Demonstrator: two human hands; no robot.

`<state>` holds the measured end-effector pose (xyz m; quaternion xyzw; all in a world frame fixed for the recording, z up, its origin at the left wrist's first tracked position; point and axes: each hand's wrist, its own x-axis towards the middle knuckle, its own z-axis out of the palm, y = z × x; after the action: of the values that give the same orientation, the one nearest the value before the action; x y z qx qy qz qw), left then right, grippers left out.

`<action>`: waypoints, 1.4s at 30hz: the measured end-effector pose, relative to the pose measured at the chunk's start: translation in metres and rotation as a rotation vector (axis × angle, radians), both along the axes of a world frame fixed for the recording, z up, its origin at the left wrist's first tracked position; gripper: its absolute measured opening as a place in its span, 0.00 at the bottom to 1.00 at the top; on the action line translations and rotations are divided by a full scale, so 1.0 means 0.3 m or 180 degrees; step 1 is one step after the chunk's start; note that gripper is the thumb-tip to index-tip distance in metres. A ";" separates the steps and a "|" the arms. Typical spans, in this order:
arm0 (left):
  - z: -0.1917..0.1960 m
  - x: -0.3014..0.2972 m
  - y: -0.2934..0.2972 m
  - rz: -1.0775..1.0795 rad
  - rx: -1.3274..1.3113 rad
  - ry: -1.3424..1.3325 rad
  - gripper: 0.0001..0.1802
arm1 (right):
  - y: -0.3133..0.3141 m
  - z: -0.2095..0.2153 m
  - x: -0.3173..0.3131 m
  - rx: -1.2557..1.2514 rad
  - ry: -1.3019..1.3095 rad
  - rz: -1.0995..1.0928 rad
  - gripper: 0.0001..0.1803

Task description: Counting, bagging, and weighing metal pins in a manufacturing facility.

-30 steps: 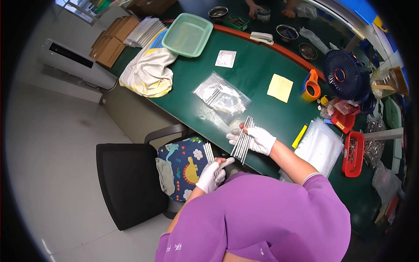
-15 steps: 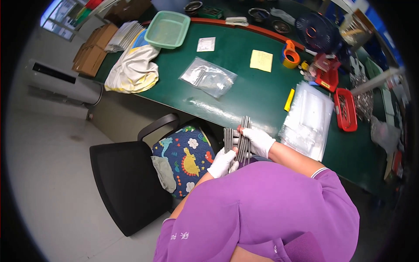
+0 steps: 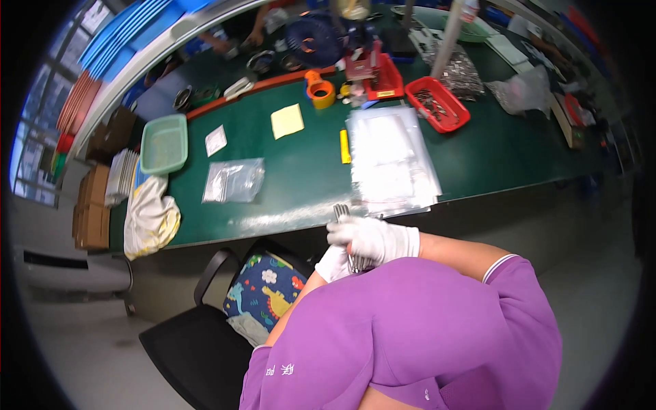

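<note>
A bundle of slim grey metal rods point(image 3: 341, 212) stands between my hands, close to my body at the table's front edge. My right hand point(image 3: 376, 239), in a white glove with bare fingertips, is closed over the rods from the right. My left hand point(image 3: 332, 265), gloved too, is wrapped round their lower part; most of its fingers are hidden behind the right hand. Rod ends show above and below the gloves. On the green table point(image 3: 307, 181) beyond lie a stack of clear plastic bags point(image 3: 389, 157) and, further left, a clear bag point(image 3: 234, 181) with rods in it.
A red tray point(image 3: 437, 104) of small metal parts lies far right. Orange tape dispenser point(image 3: 319, 92), yellow cutter point(image 3: 345, 146), yellow note point(image 3: 287, 121) and green basket point(image 3: 164, 145) are on the table. A black chair point(image 3: 198, 348) stands at my left. Another person's hands show across the table.
The rods, held before as two separate bundles, one in each hand, are now together. My right hand has closed over them. The view has turned to the right.
</note>
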<state>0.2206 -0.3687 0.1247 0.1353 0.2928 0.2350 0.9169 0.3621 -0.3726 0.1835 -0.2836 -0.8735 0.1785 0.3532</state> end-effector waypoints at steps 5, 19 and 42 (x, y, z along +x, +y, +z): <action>-0.041 0.194 0.008 -0.1033 -0.1478 -0.1073 0.18 | -0.158 -0.031 0.211 0.0662 -0.0787 -0.0825 0.11; 0.025 1.080 -0.428 -0.1967 0.0475 -0.0913 0.11 | -0.902 -0.111 0.965 -0.0783 0.1913 -0.3208 0.23; 0.127 2.277 -0.750 -0.4142 0.1421 0.0097 0.12 | -1.232 -0.010 1.880 -0.1907 0.4227 -0.5227 0.15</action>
<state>0.9037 -0.5938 0.1627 0.4726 0.1093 -0.3106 0.8175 0.9260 -0.7423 0.1805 -0.7006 0.0243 0.2111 0.6812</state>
